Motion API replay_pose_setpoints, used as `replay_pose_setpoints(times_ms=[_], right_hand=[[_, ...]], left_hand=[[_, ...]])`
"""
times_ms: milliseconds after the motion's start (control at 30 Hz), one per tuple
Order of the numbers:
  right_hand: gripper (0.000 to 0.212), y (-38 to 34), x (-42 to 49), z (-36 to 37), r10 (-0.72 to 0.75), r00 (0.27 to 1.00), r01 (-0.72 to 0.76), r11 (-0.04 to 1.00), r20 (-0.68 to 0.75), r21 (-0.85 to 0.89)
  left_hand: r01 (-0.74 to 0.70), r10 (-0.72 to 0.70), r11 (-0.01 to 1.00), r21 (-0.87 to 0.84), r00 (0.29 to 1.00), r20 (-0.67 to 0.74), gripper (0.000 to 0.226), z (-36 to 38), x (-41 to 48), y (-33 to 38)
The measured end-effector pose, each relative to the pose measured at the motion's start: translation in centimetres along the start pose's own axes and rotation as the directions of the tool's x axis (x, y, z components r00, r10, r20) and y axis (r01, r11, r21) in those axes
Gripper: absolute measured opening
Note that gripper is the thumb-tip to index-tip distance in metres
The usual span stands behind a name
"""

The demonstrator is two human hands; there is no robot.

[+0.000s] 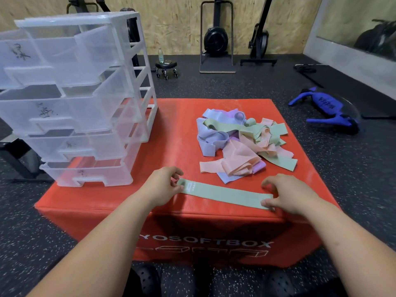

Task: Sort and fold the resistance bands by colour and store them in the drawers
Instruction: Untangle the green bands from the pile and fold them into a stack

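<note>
Left hand: thumb and fingertips pinch the left end of the green band, next to its small white label. I take it I hold there to keep that end pinned flat.
Right hand: fingers curled, pinching the band's right end near the front edge. With both ends held, the strip is drawn out straight, ready, I judge, for a fold end to end.
Green band: a flat woven loop, pale sage and matte, lying lengthwise across the near part of the red box. It sits apart from the heap.
Red box: a padded block with a fine textured skin and white lettering on its front. It serves as my work surface.
Pile of bands: unsorted and tangled, in peach, lilac, pale blue and green. The strips are soft and ribbon-like, some of them curled into loops.
Drawer unit: translucent plastic, standing on the box's left side. Its drawers are pulled out in steps, so each is open from above, and their fronts carry dark handwritten marks, likely colour labels.
Floor: dark speckled rubber.
Far wall: chipboard, with black exercise machines standing against it.
</note>
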State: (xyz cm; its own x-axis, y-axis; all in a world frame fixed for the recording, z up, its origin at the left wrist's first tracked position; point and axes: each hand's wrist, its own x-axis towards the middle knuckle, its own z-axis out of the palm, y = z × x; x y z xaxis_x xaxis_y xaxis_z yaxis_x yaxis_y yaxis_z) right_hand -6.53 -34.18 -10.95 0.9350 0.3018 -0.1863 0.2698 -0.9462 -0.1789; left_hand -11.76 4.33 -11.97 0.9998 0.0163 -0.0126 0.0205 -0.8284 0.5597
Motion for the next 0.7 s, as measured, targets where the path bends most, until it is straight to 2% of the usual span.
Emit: replay_pose_setpoints(times_ms=[100,200,267,333,433,500,600,700], right_hand=[[0.048,-0.2,0.2,0.1,0.090,0.994,-0.096,0.992,0.068,0.084],[0.040,-0.8,0.5,-0.2,0.093,0.996,-0.087,0.939,0.000,0.333],[0.042,-1.8,0.4,-0.8,0.019,0.995,0.037,0.849,-0.100,0.528],[0.043,-3.6,-0.2,-1.7,-0.053,0.975,0.188,0.711,-0.215,0.678],[0.042,-6.6,-1.3,-3.0,-0.095,0.951,0.303,0.470,-0.294,0.829],[0.039,-8.2,-1.9,-3.6,-0.109,0.941,0.338,0.369,-0.321,0.866],[0.034,-9.2,-1.9,-3.5,-0.049,0.934,0.353,0.288,-0.355,0.890],[0.033,-9.3,-1.6,-3.2,-0.001,0.944,0.315,0.284,-0.329,0.905]], left_hand=[[-0.040,0.042,0.990,0.137,0.999,-0.005,0.045,0.7,0.1,0.4],[-0.084,0.092,0.959,0.270,0.996,-0.018,0.053,1.0,0.0,1.5],[-0.185,0.194,0.969,0.161,0.980,-0.039,0.051,1.0,0.0,2.9],[-0.287,0.284,0.957,-0.037,0.956,-0.069,0.044,1.0,-0.3,4.9],[-0.310,0.308,0.903,-0.298,0.950,-0.057,0.040,1.1,-0.8,8.3],[-0.316,0.327,0.874,-0.369,0.944,-0.032,0.034,1.2,-1.1,10.0],[-0.301,0.312,0.860,-0.412,0.949,-0.041,0.022,1.4,-0.8,10.5],[-0.238,0.218,0.856,-0.459,0.971,-0.098,0.014,1.4,-0.3,10.4]])
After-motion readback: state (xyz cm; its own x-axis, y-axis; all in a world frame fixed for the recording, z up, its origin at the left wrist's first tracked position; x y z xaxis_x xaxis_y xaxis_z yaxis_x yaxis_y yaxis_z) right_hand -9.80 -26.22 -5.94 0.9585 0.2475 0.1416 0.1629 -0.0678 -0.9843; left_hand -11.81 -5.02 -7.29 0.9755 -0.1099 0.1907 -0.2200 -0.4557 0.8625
